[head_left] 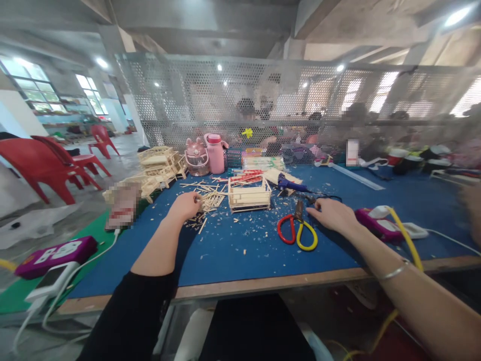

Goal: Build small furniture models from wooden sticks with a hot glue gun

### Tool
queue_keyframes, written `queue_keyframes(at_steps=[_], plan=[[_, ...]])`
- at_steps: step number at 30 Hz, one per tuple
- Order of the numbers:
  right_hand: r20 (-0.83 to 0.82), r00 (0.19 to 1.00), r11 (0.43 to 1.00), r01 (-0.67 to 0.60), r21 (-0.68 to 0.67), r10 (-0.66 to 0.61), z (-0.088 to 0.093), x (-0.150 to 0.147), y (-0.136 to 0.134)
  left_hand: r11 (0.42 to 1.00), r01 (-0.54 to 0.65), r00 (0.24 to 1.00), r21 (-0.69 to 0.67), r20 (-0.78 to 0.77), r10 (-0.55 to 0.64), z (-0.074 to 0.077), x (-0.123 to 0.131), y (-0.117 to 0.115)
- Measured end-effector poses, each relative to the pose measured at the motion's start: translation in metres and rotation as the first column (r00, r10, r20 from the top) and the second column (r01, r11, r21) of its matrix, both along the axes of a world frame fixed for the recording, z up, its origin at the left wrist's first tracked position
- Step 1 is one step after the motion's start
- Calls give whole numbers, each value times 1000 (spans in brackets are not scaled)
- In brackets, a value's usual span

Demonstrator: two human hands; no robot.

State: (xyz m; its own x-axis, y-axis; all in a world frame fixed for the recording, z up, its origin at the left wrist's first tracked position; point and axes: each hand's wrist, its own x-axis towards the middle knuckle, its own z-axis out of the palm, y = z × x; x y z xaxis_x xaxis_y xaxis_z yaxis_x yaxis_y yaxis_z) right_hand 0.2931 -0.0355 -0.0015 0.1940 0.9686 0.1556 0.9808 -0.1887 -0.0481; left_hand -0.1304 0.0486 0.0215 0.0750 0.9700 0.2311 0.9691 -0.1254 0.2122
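Note:
My left hand (186,206) is at the left edge of a loose pile of thin wooden sticks (212,201), its fingertips closed together; what they hold, if anything, is too small to make out. Just right of the pile stands a small frame built of wooden sticks (249,197). My right hand (333,214) lies on the table with its thumb and forefinger apart, holding nothing visible. Left of it are scissors with one red and one yellow handle (297,231). A blue glue gun (291,184) rests behind the scissors, its dark cord running toward my right hand.
Finished stick pieces (160,163) are stacked at the far left. A pink bottle (215,154) and a clear pink jug (197,159) stand behind. Purple power strips (56,256) with cables flank the blue tabletop (225,255). A perforated metal screen (210,95) separates people beyond.

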Motion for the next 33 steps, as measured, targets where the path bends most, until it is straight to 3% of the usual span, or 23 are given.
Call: queue_keyframes(at_steps=[3,6,11,14,16,19,23,27,29,30,33], plan=[[-73,995,976,-83,-203,69,1,-1,14,1000,-3,1000,-13,-18,2,1,-3,-1],[-120,988,953,-129,-273,100,7,8,20,1000,-10,1000,-7,1,10,3,-15,-1],[-111,988,989,-117,-93,106,30,36,2,998,-57,998,-9,40,57,6,-32,-3],[-243,949,972,-224,-76,200,39,53,-16,998,5,1000,-61,21,-4,7,-30,-5],[-266,936,972,-234,28,233,38,60,-24,997,50,999,-67,22,-48,7,-24,-6],[-258,942,964,-162,212,216,33,65,-32,995,90,995,-40,40,-88,7,-14,-7],[-276,957,971,-24,239,92,31,58,-40,989,141,988,-35,68,-139,8,-2,-10],[-371,925,934,55,354,86,35,46,-48,988,151,979,30,134,-153,9,5,-12],[-531,839,905,125,407,123,38,41,-50,989,122,975,80,179,-134,9,7,-13],[-639,751,895,157,418,166,39,39,-49,988,109,970,108,207,-129,9,9,-13],[-866,352,888,165,430,354,42,31,-44,962,62,927,265,341,-154,12,17,-18]])
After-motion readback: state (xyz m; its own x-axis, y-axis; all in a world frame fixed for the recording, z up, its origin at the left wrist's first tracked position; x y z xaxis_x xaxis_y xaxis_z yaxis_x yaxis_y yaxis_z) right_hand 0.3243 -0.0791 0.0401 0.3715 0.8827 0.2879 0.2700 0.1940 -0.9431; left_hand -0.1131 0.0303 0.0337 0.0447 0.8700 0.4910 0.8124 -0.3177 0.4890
